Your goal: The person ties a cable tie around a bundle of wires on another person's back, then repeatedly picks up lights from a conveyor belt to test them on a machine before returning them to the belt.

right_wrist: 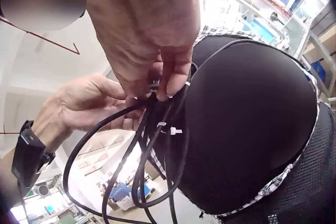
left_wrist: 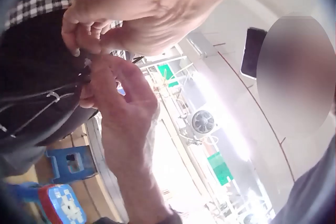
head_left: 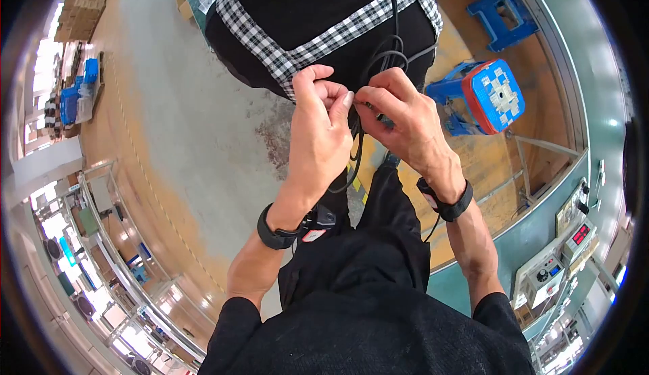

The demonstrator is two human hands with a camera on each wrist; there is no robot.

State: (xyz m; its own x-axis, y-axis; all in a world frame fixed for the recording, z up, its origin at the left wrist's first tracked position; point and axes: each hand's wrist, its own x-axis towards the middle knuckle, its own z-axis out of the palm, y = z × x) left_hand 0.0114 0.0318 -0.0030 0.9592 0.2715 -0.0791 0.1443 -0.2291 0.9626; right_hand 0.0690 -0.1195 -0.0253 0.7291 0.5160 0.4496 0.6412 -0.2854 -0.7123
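A looped bundle of black cable [right_wrist: 68,169] hangs against a person's black clothing with black-and-white checked trim [head_left: 260,37]. A white cable tie [right_wrist: 176,130] is around the bundle, its tail sticking out. Both hands meet at the upper part of the bundle, fingertips close together. My left hand [head_left: 321,138] grips the cable with thumb and fingers, partly behind the bundle in the right wrist view. Thumb and fingers of my right hand [head_left: 409,118] pinch another white cable tie [right_wrist: 154,85] at the bundle; the fingers hide most of it.
To the right stands a blue stool with a red-rimmed, white-patterned top [head_left: 500,96], with another blue stool [head_left: 503,16] beyond it. A green-edged bench with control boxes [head_left: 543,277] curves along the right. Shelving [head_left: 111,219] stands at the left.
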